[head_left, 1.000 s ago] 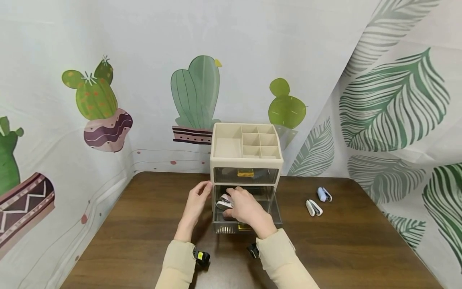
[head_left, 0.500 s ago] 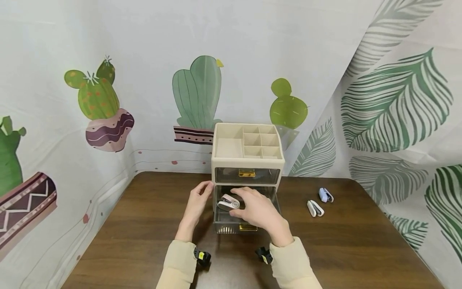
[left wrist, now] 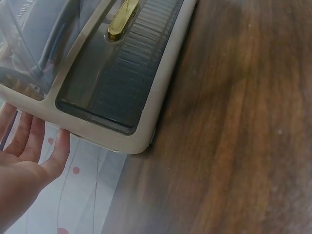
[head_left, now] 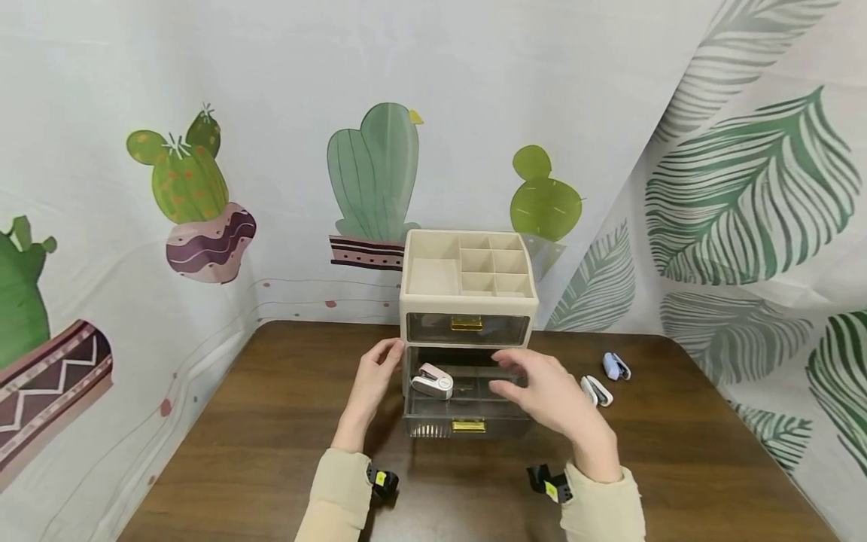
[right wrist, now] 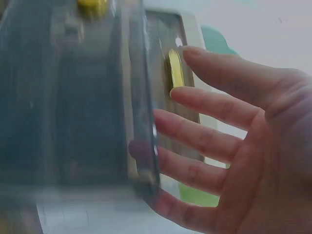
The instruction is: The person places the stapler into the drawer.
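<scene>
A cream desktop organizer point(head_left: 467, 305) stands on the table with a smoky clear drawer point(head_left: 430, 429) pulled out below its closed top drawer. Inside that drawer, toward the left, lies a small white-and-pink stapler point(head_left: 432, 382). My left hand point(head_left: 371, 373) rests its fingertips on the organizer's left side, fingers fairly straight, as the left wrist view also shows. Nothing is in my right hand point(head_left: 552, 388), which hovers at the drawer's right side with thumb and fingers spread. From the right wrist, its fingertips point(right wrist: 192, 51) show beside the drawer wall, some seen through the plastic.
To the right on the table lie a white stapler point(head_left: 597, 391) and a light blue stapler point(head_left: 616, 366). A closed lower drawer point(left wrist: 117, 73) with a gold handle shows in the left wrist view. Printed fabric point(head_left: 284, 150) hangs behind the table point(head_left: 284, 421).
My right hand has let go of the white-and-pink stapler, leaving it in the drawer, and has moved right, away from it. The left hand stays at the organizer's side.
</scene>
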`<action>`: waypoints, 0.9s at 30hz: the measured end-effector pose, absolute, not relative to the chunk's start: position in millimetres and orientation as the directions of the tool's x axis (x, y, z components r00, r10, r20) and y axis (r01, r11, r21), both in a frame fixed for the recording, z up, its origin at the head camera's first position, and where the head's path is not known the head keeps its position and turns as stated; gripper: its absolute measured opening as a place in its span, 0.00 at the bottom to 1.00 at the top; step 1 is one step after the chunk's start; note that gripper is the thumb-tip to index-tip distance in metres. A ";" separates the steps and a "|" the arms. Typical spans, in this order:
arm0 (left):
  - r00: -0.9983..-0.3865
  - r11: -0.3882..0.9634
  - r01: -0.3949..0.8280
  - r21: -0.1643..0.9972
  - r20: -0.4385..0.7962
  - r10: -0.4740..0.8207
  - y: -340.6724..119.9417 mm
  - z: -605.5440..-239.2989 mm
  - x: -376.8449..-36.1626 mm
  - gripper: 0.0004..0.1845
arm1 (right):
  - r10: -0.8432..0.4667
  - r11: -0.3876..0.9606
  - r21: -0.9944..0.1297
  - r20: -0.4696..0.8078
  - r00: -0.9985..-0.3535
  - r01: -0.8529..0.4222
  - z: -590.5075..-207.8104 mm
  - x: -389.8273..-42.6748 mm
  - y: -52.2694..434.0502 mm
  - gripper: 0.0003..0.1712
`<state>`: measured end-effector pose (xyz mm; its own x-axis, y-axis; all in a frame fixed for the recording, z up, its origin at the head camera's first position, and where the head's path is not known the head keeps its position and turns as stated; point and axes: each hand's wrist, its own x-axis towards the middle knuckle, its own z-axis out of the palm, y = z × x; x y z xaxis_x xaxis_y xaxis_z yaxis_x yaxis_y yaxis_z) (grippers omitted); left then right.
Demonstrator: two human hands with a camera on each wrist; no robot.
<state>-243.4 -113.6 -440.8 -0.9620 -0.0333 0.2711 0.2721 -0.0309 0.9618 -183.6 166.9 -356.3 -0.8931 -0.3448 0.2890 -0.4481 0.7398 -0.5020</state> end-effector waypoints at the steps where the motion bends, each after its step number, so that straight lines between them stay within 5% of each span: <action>1: -0.962 -0.033 0.271 0.962 0.270 -0.033 -113.8 -440.5 -243.6 0.16 | -0.336 0.734 -0.507 0.307 -0.891 -0.451 -356.7 -184.7 173.6 0.20; 10: -0.962 -0.024 0.273 0.962 0.271 -0.043 -113.8 -441.2 -244.4 0.16 | -0.183 0.748 -0.538 0.394 -0.901 -0.388 -375.5 -202.7 233.7 0.17; 19: -0.962 -0.018 0.273 0.962 0.272 -0.039 -111.6 -442.7 -245.2 0.16 | 0.087 0.771 -0.545 0.605 -0.792 -0.331 -409.4 -222.3 271.1 0.12; 27: -0.962 -0.018 0.273 0.962 0.272 -0.038 -113.3 -443.1 -244.9 0.16 | 0.166 0.782 -0.591 0.506 -0.846 -0.200 -435.2 -228.4 295.9 0.15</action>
